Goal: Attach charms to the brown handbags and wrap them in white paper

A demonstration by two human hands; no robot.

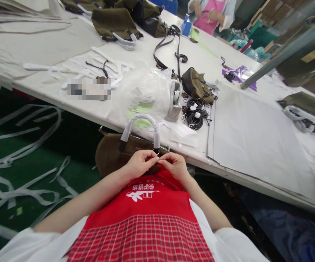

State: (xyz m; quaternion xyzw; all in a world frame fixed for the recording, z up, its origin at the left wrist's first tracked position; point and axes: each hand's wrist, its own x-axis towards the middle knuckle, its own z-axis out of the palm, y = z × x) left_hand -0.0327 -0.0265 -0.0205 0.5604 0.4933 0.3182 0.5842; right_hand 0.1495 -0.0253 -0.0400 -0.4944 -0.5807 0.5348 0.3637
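An olive-brown handbag (106, 153) is between my body and the table edge, its curved handle (155, 127) wrapped in white covering. By the handle's right base shows a small metal ring (156, 151). Just below that ring, the fingertips of my left hand (141, 163) and my right hand (176, 166) meet in a pinch. Whatever they pinch is too small and too hidden to name. Part of the bag's zipper (139, 137) runs along its top behind the hands.
On the white table (135, 56) lie a clear plastic bag (146, 87), coiled black straps (194, 118), a small olive pouch (197, 83) and more olive bags (113, 22). A metal pole (282, 54) slants at right. Across the table, a person in a pink apron (210, 16) works.
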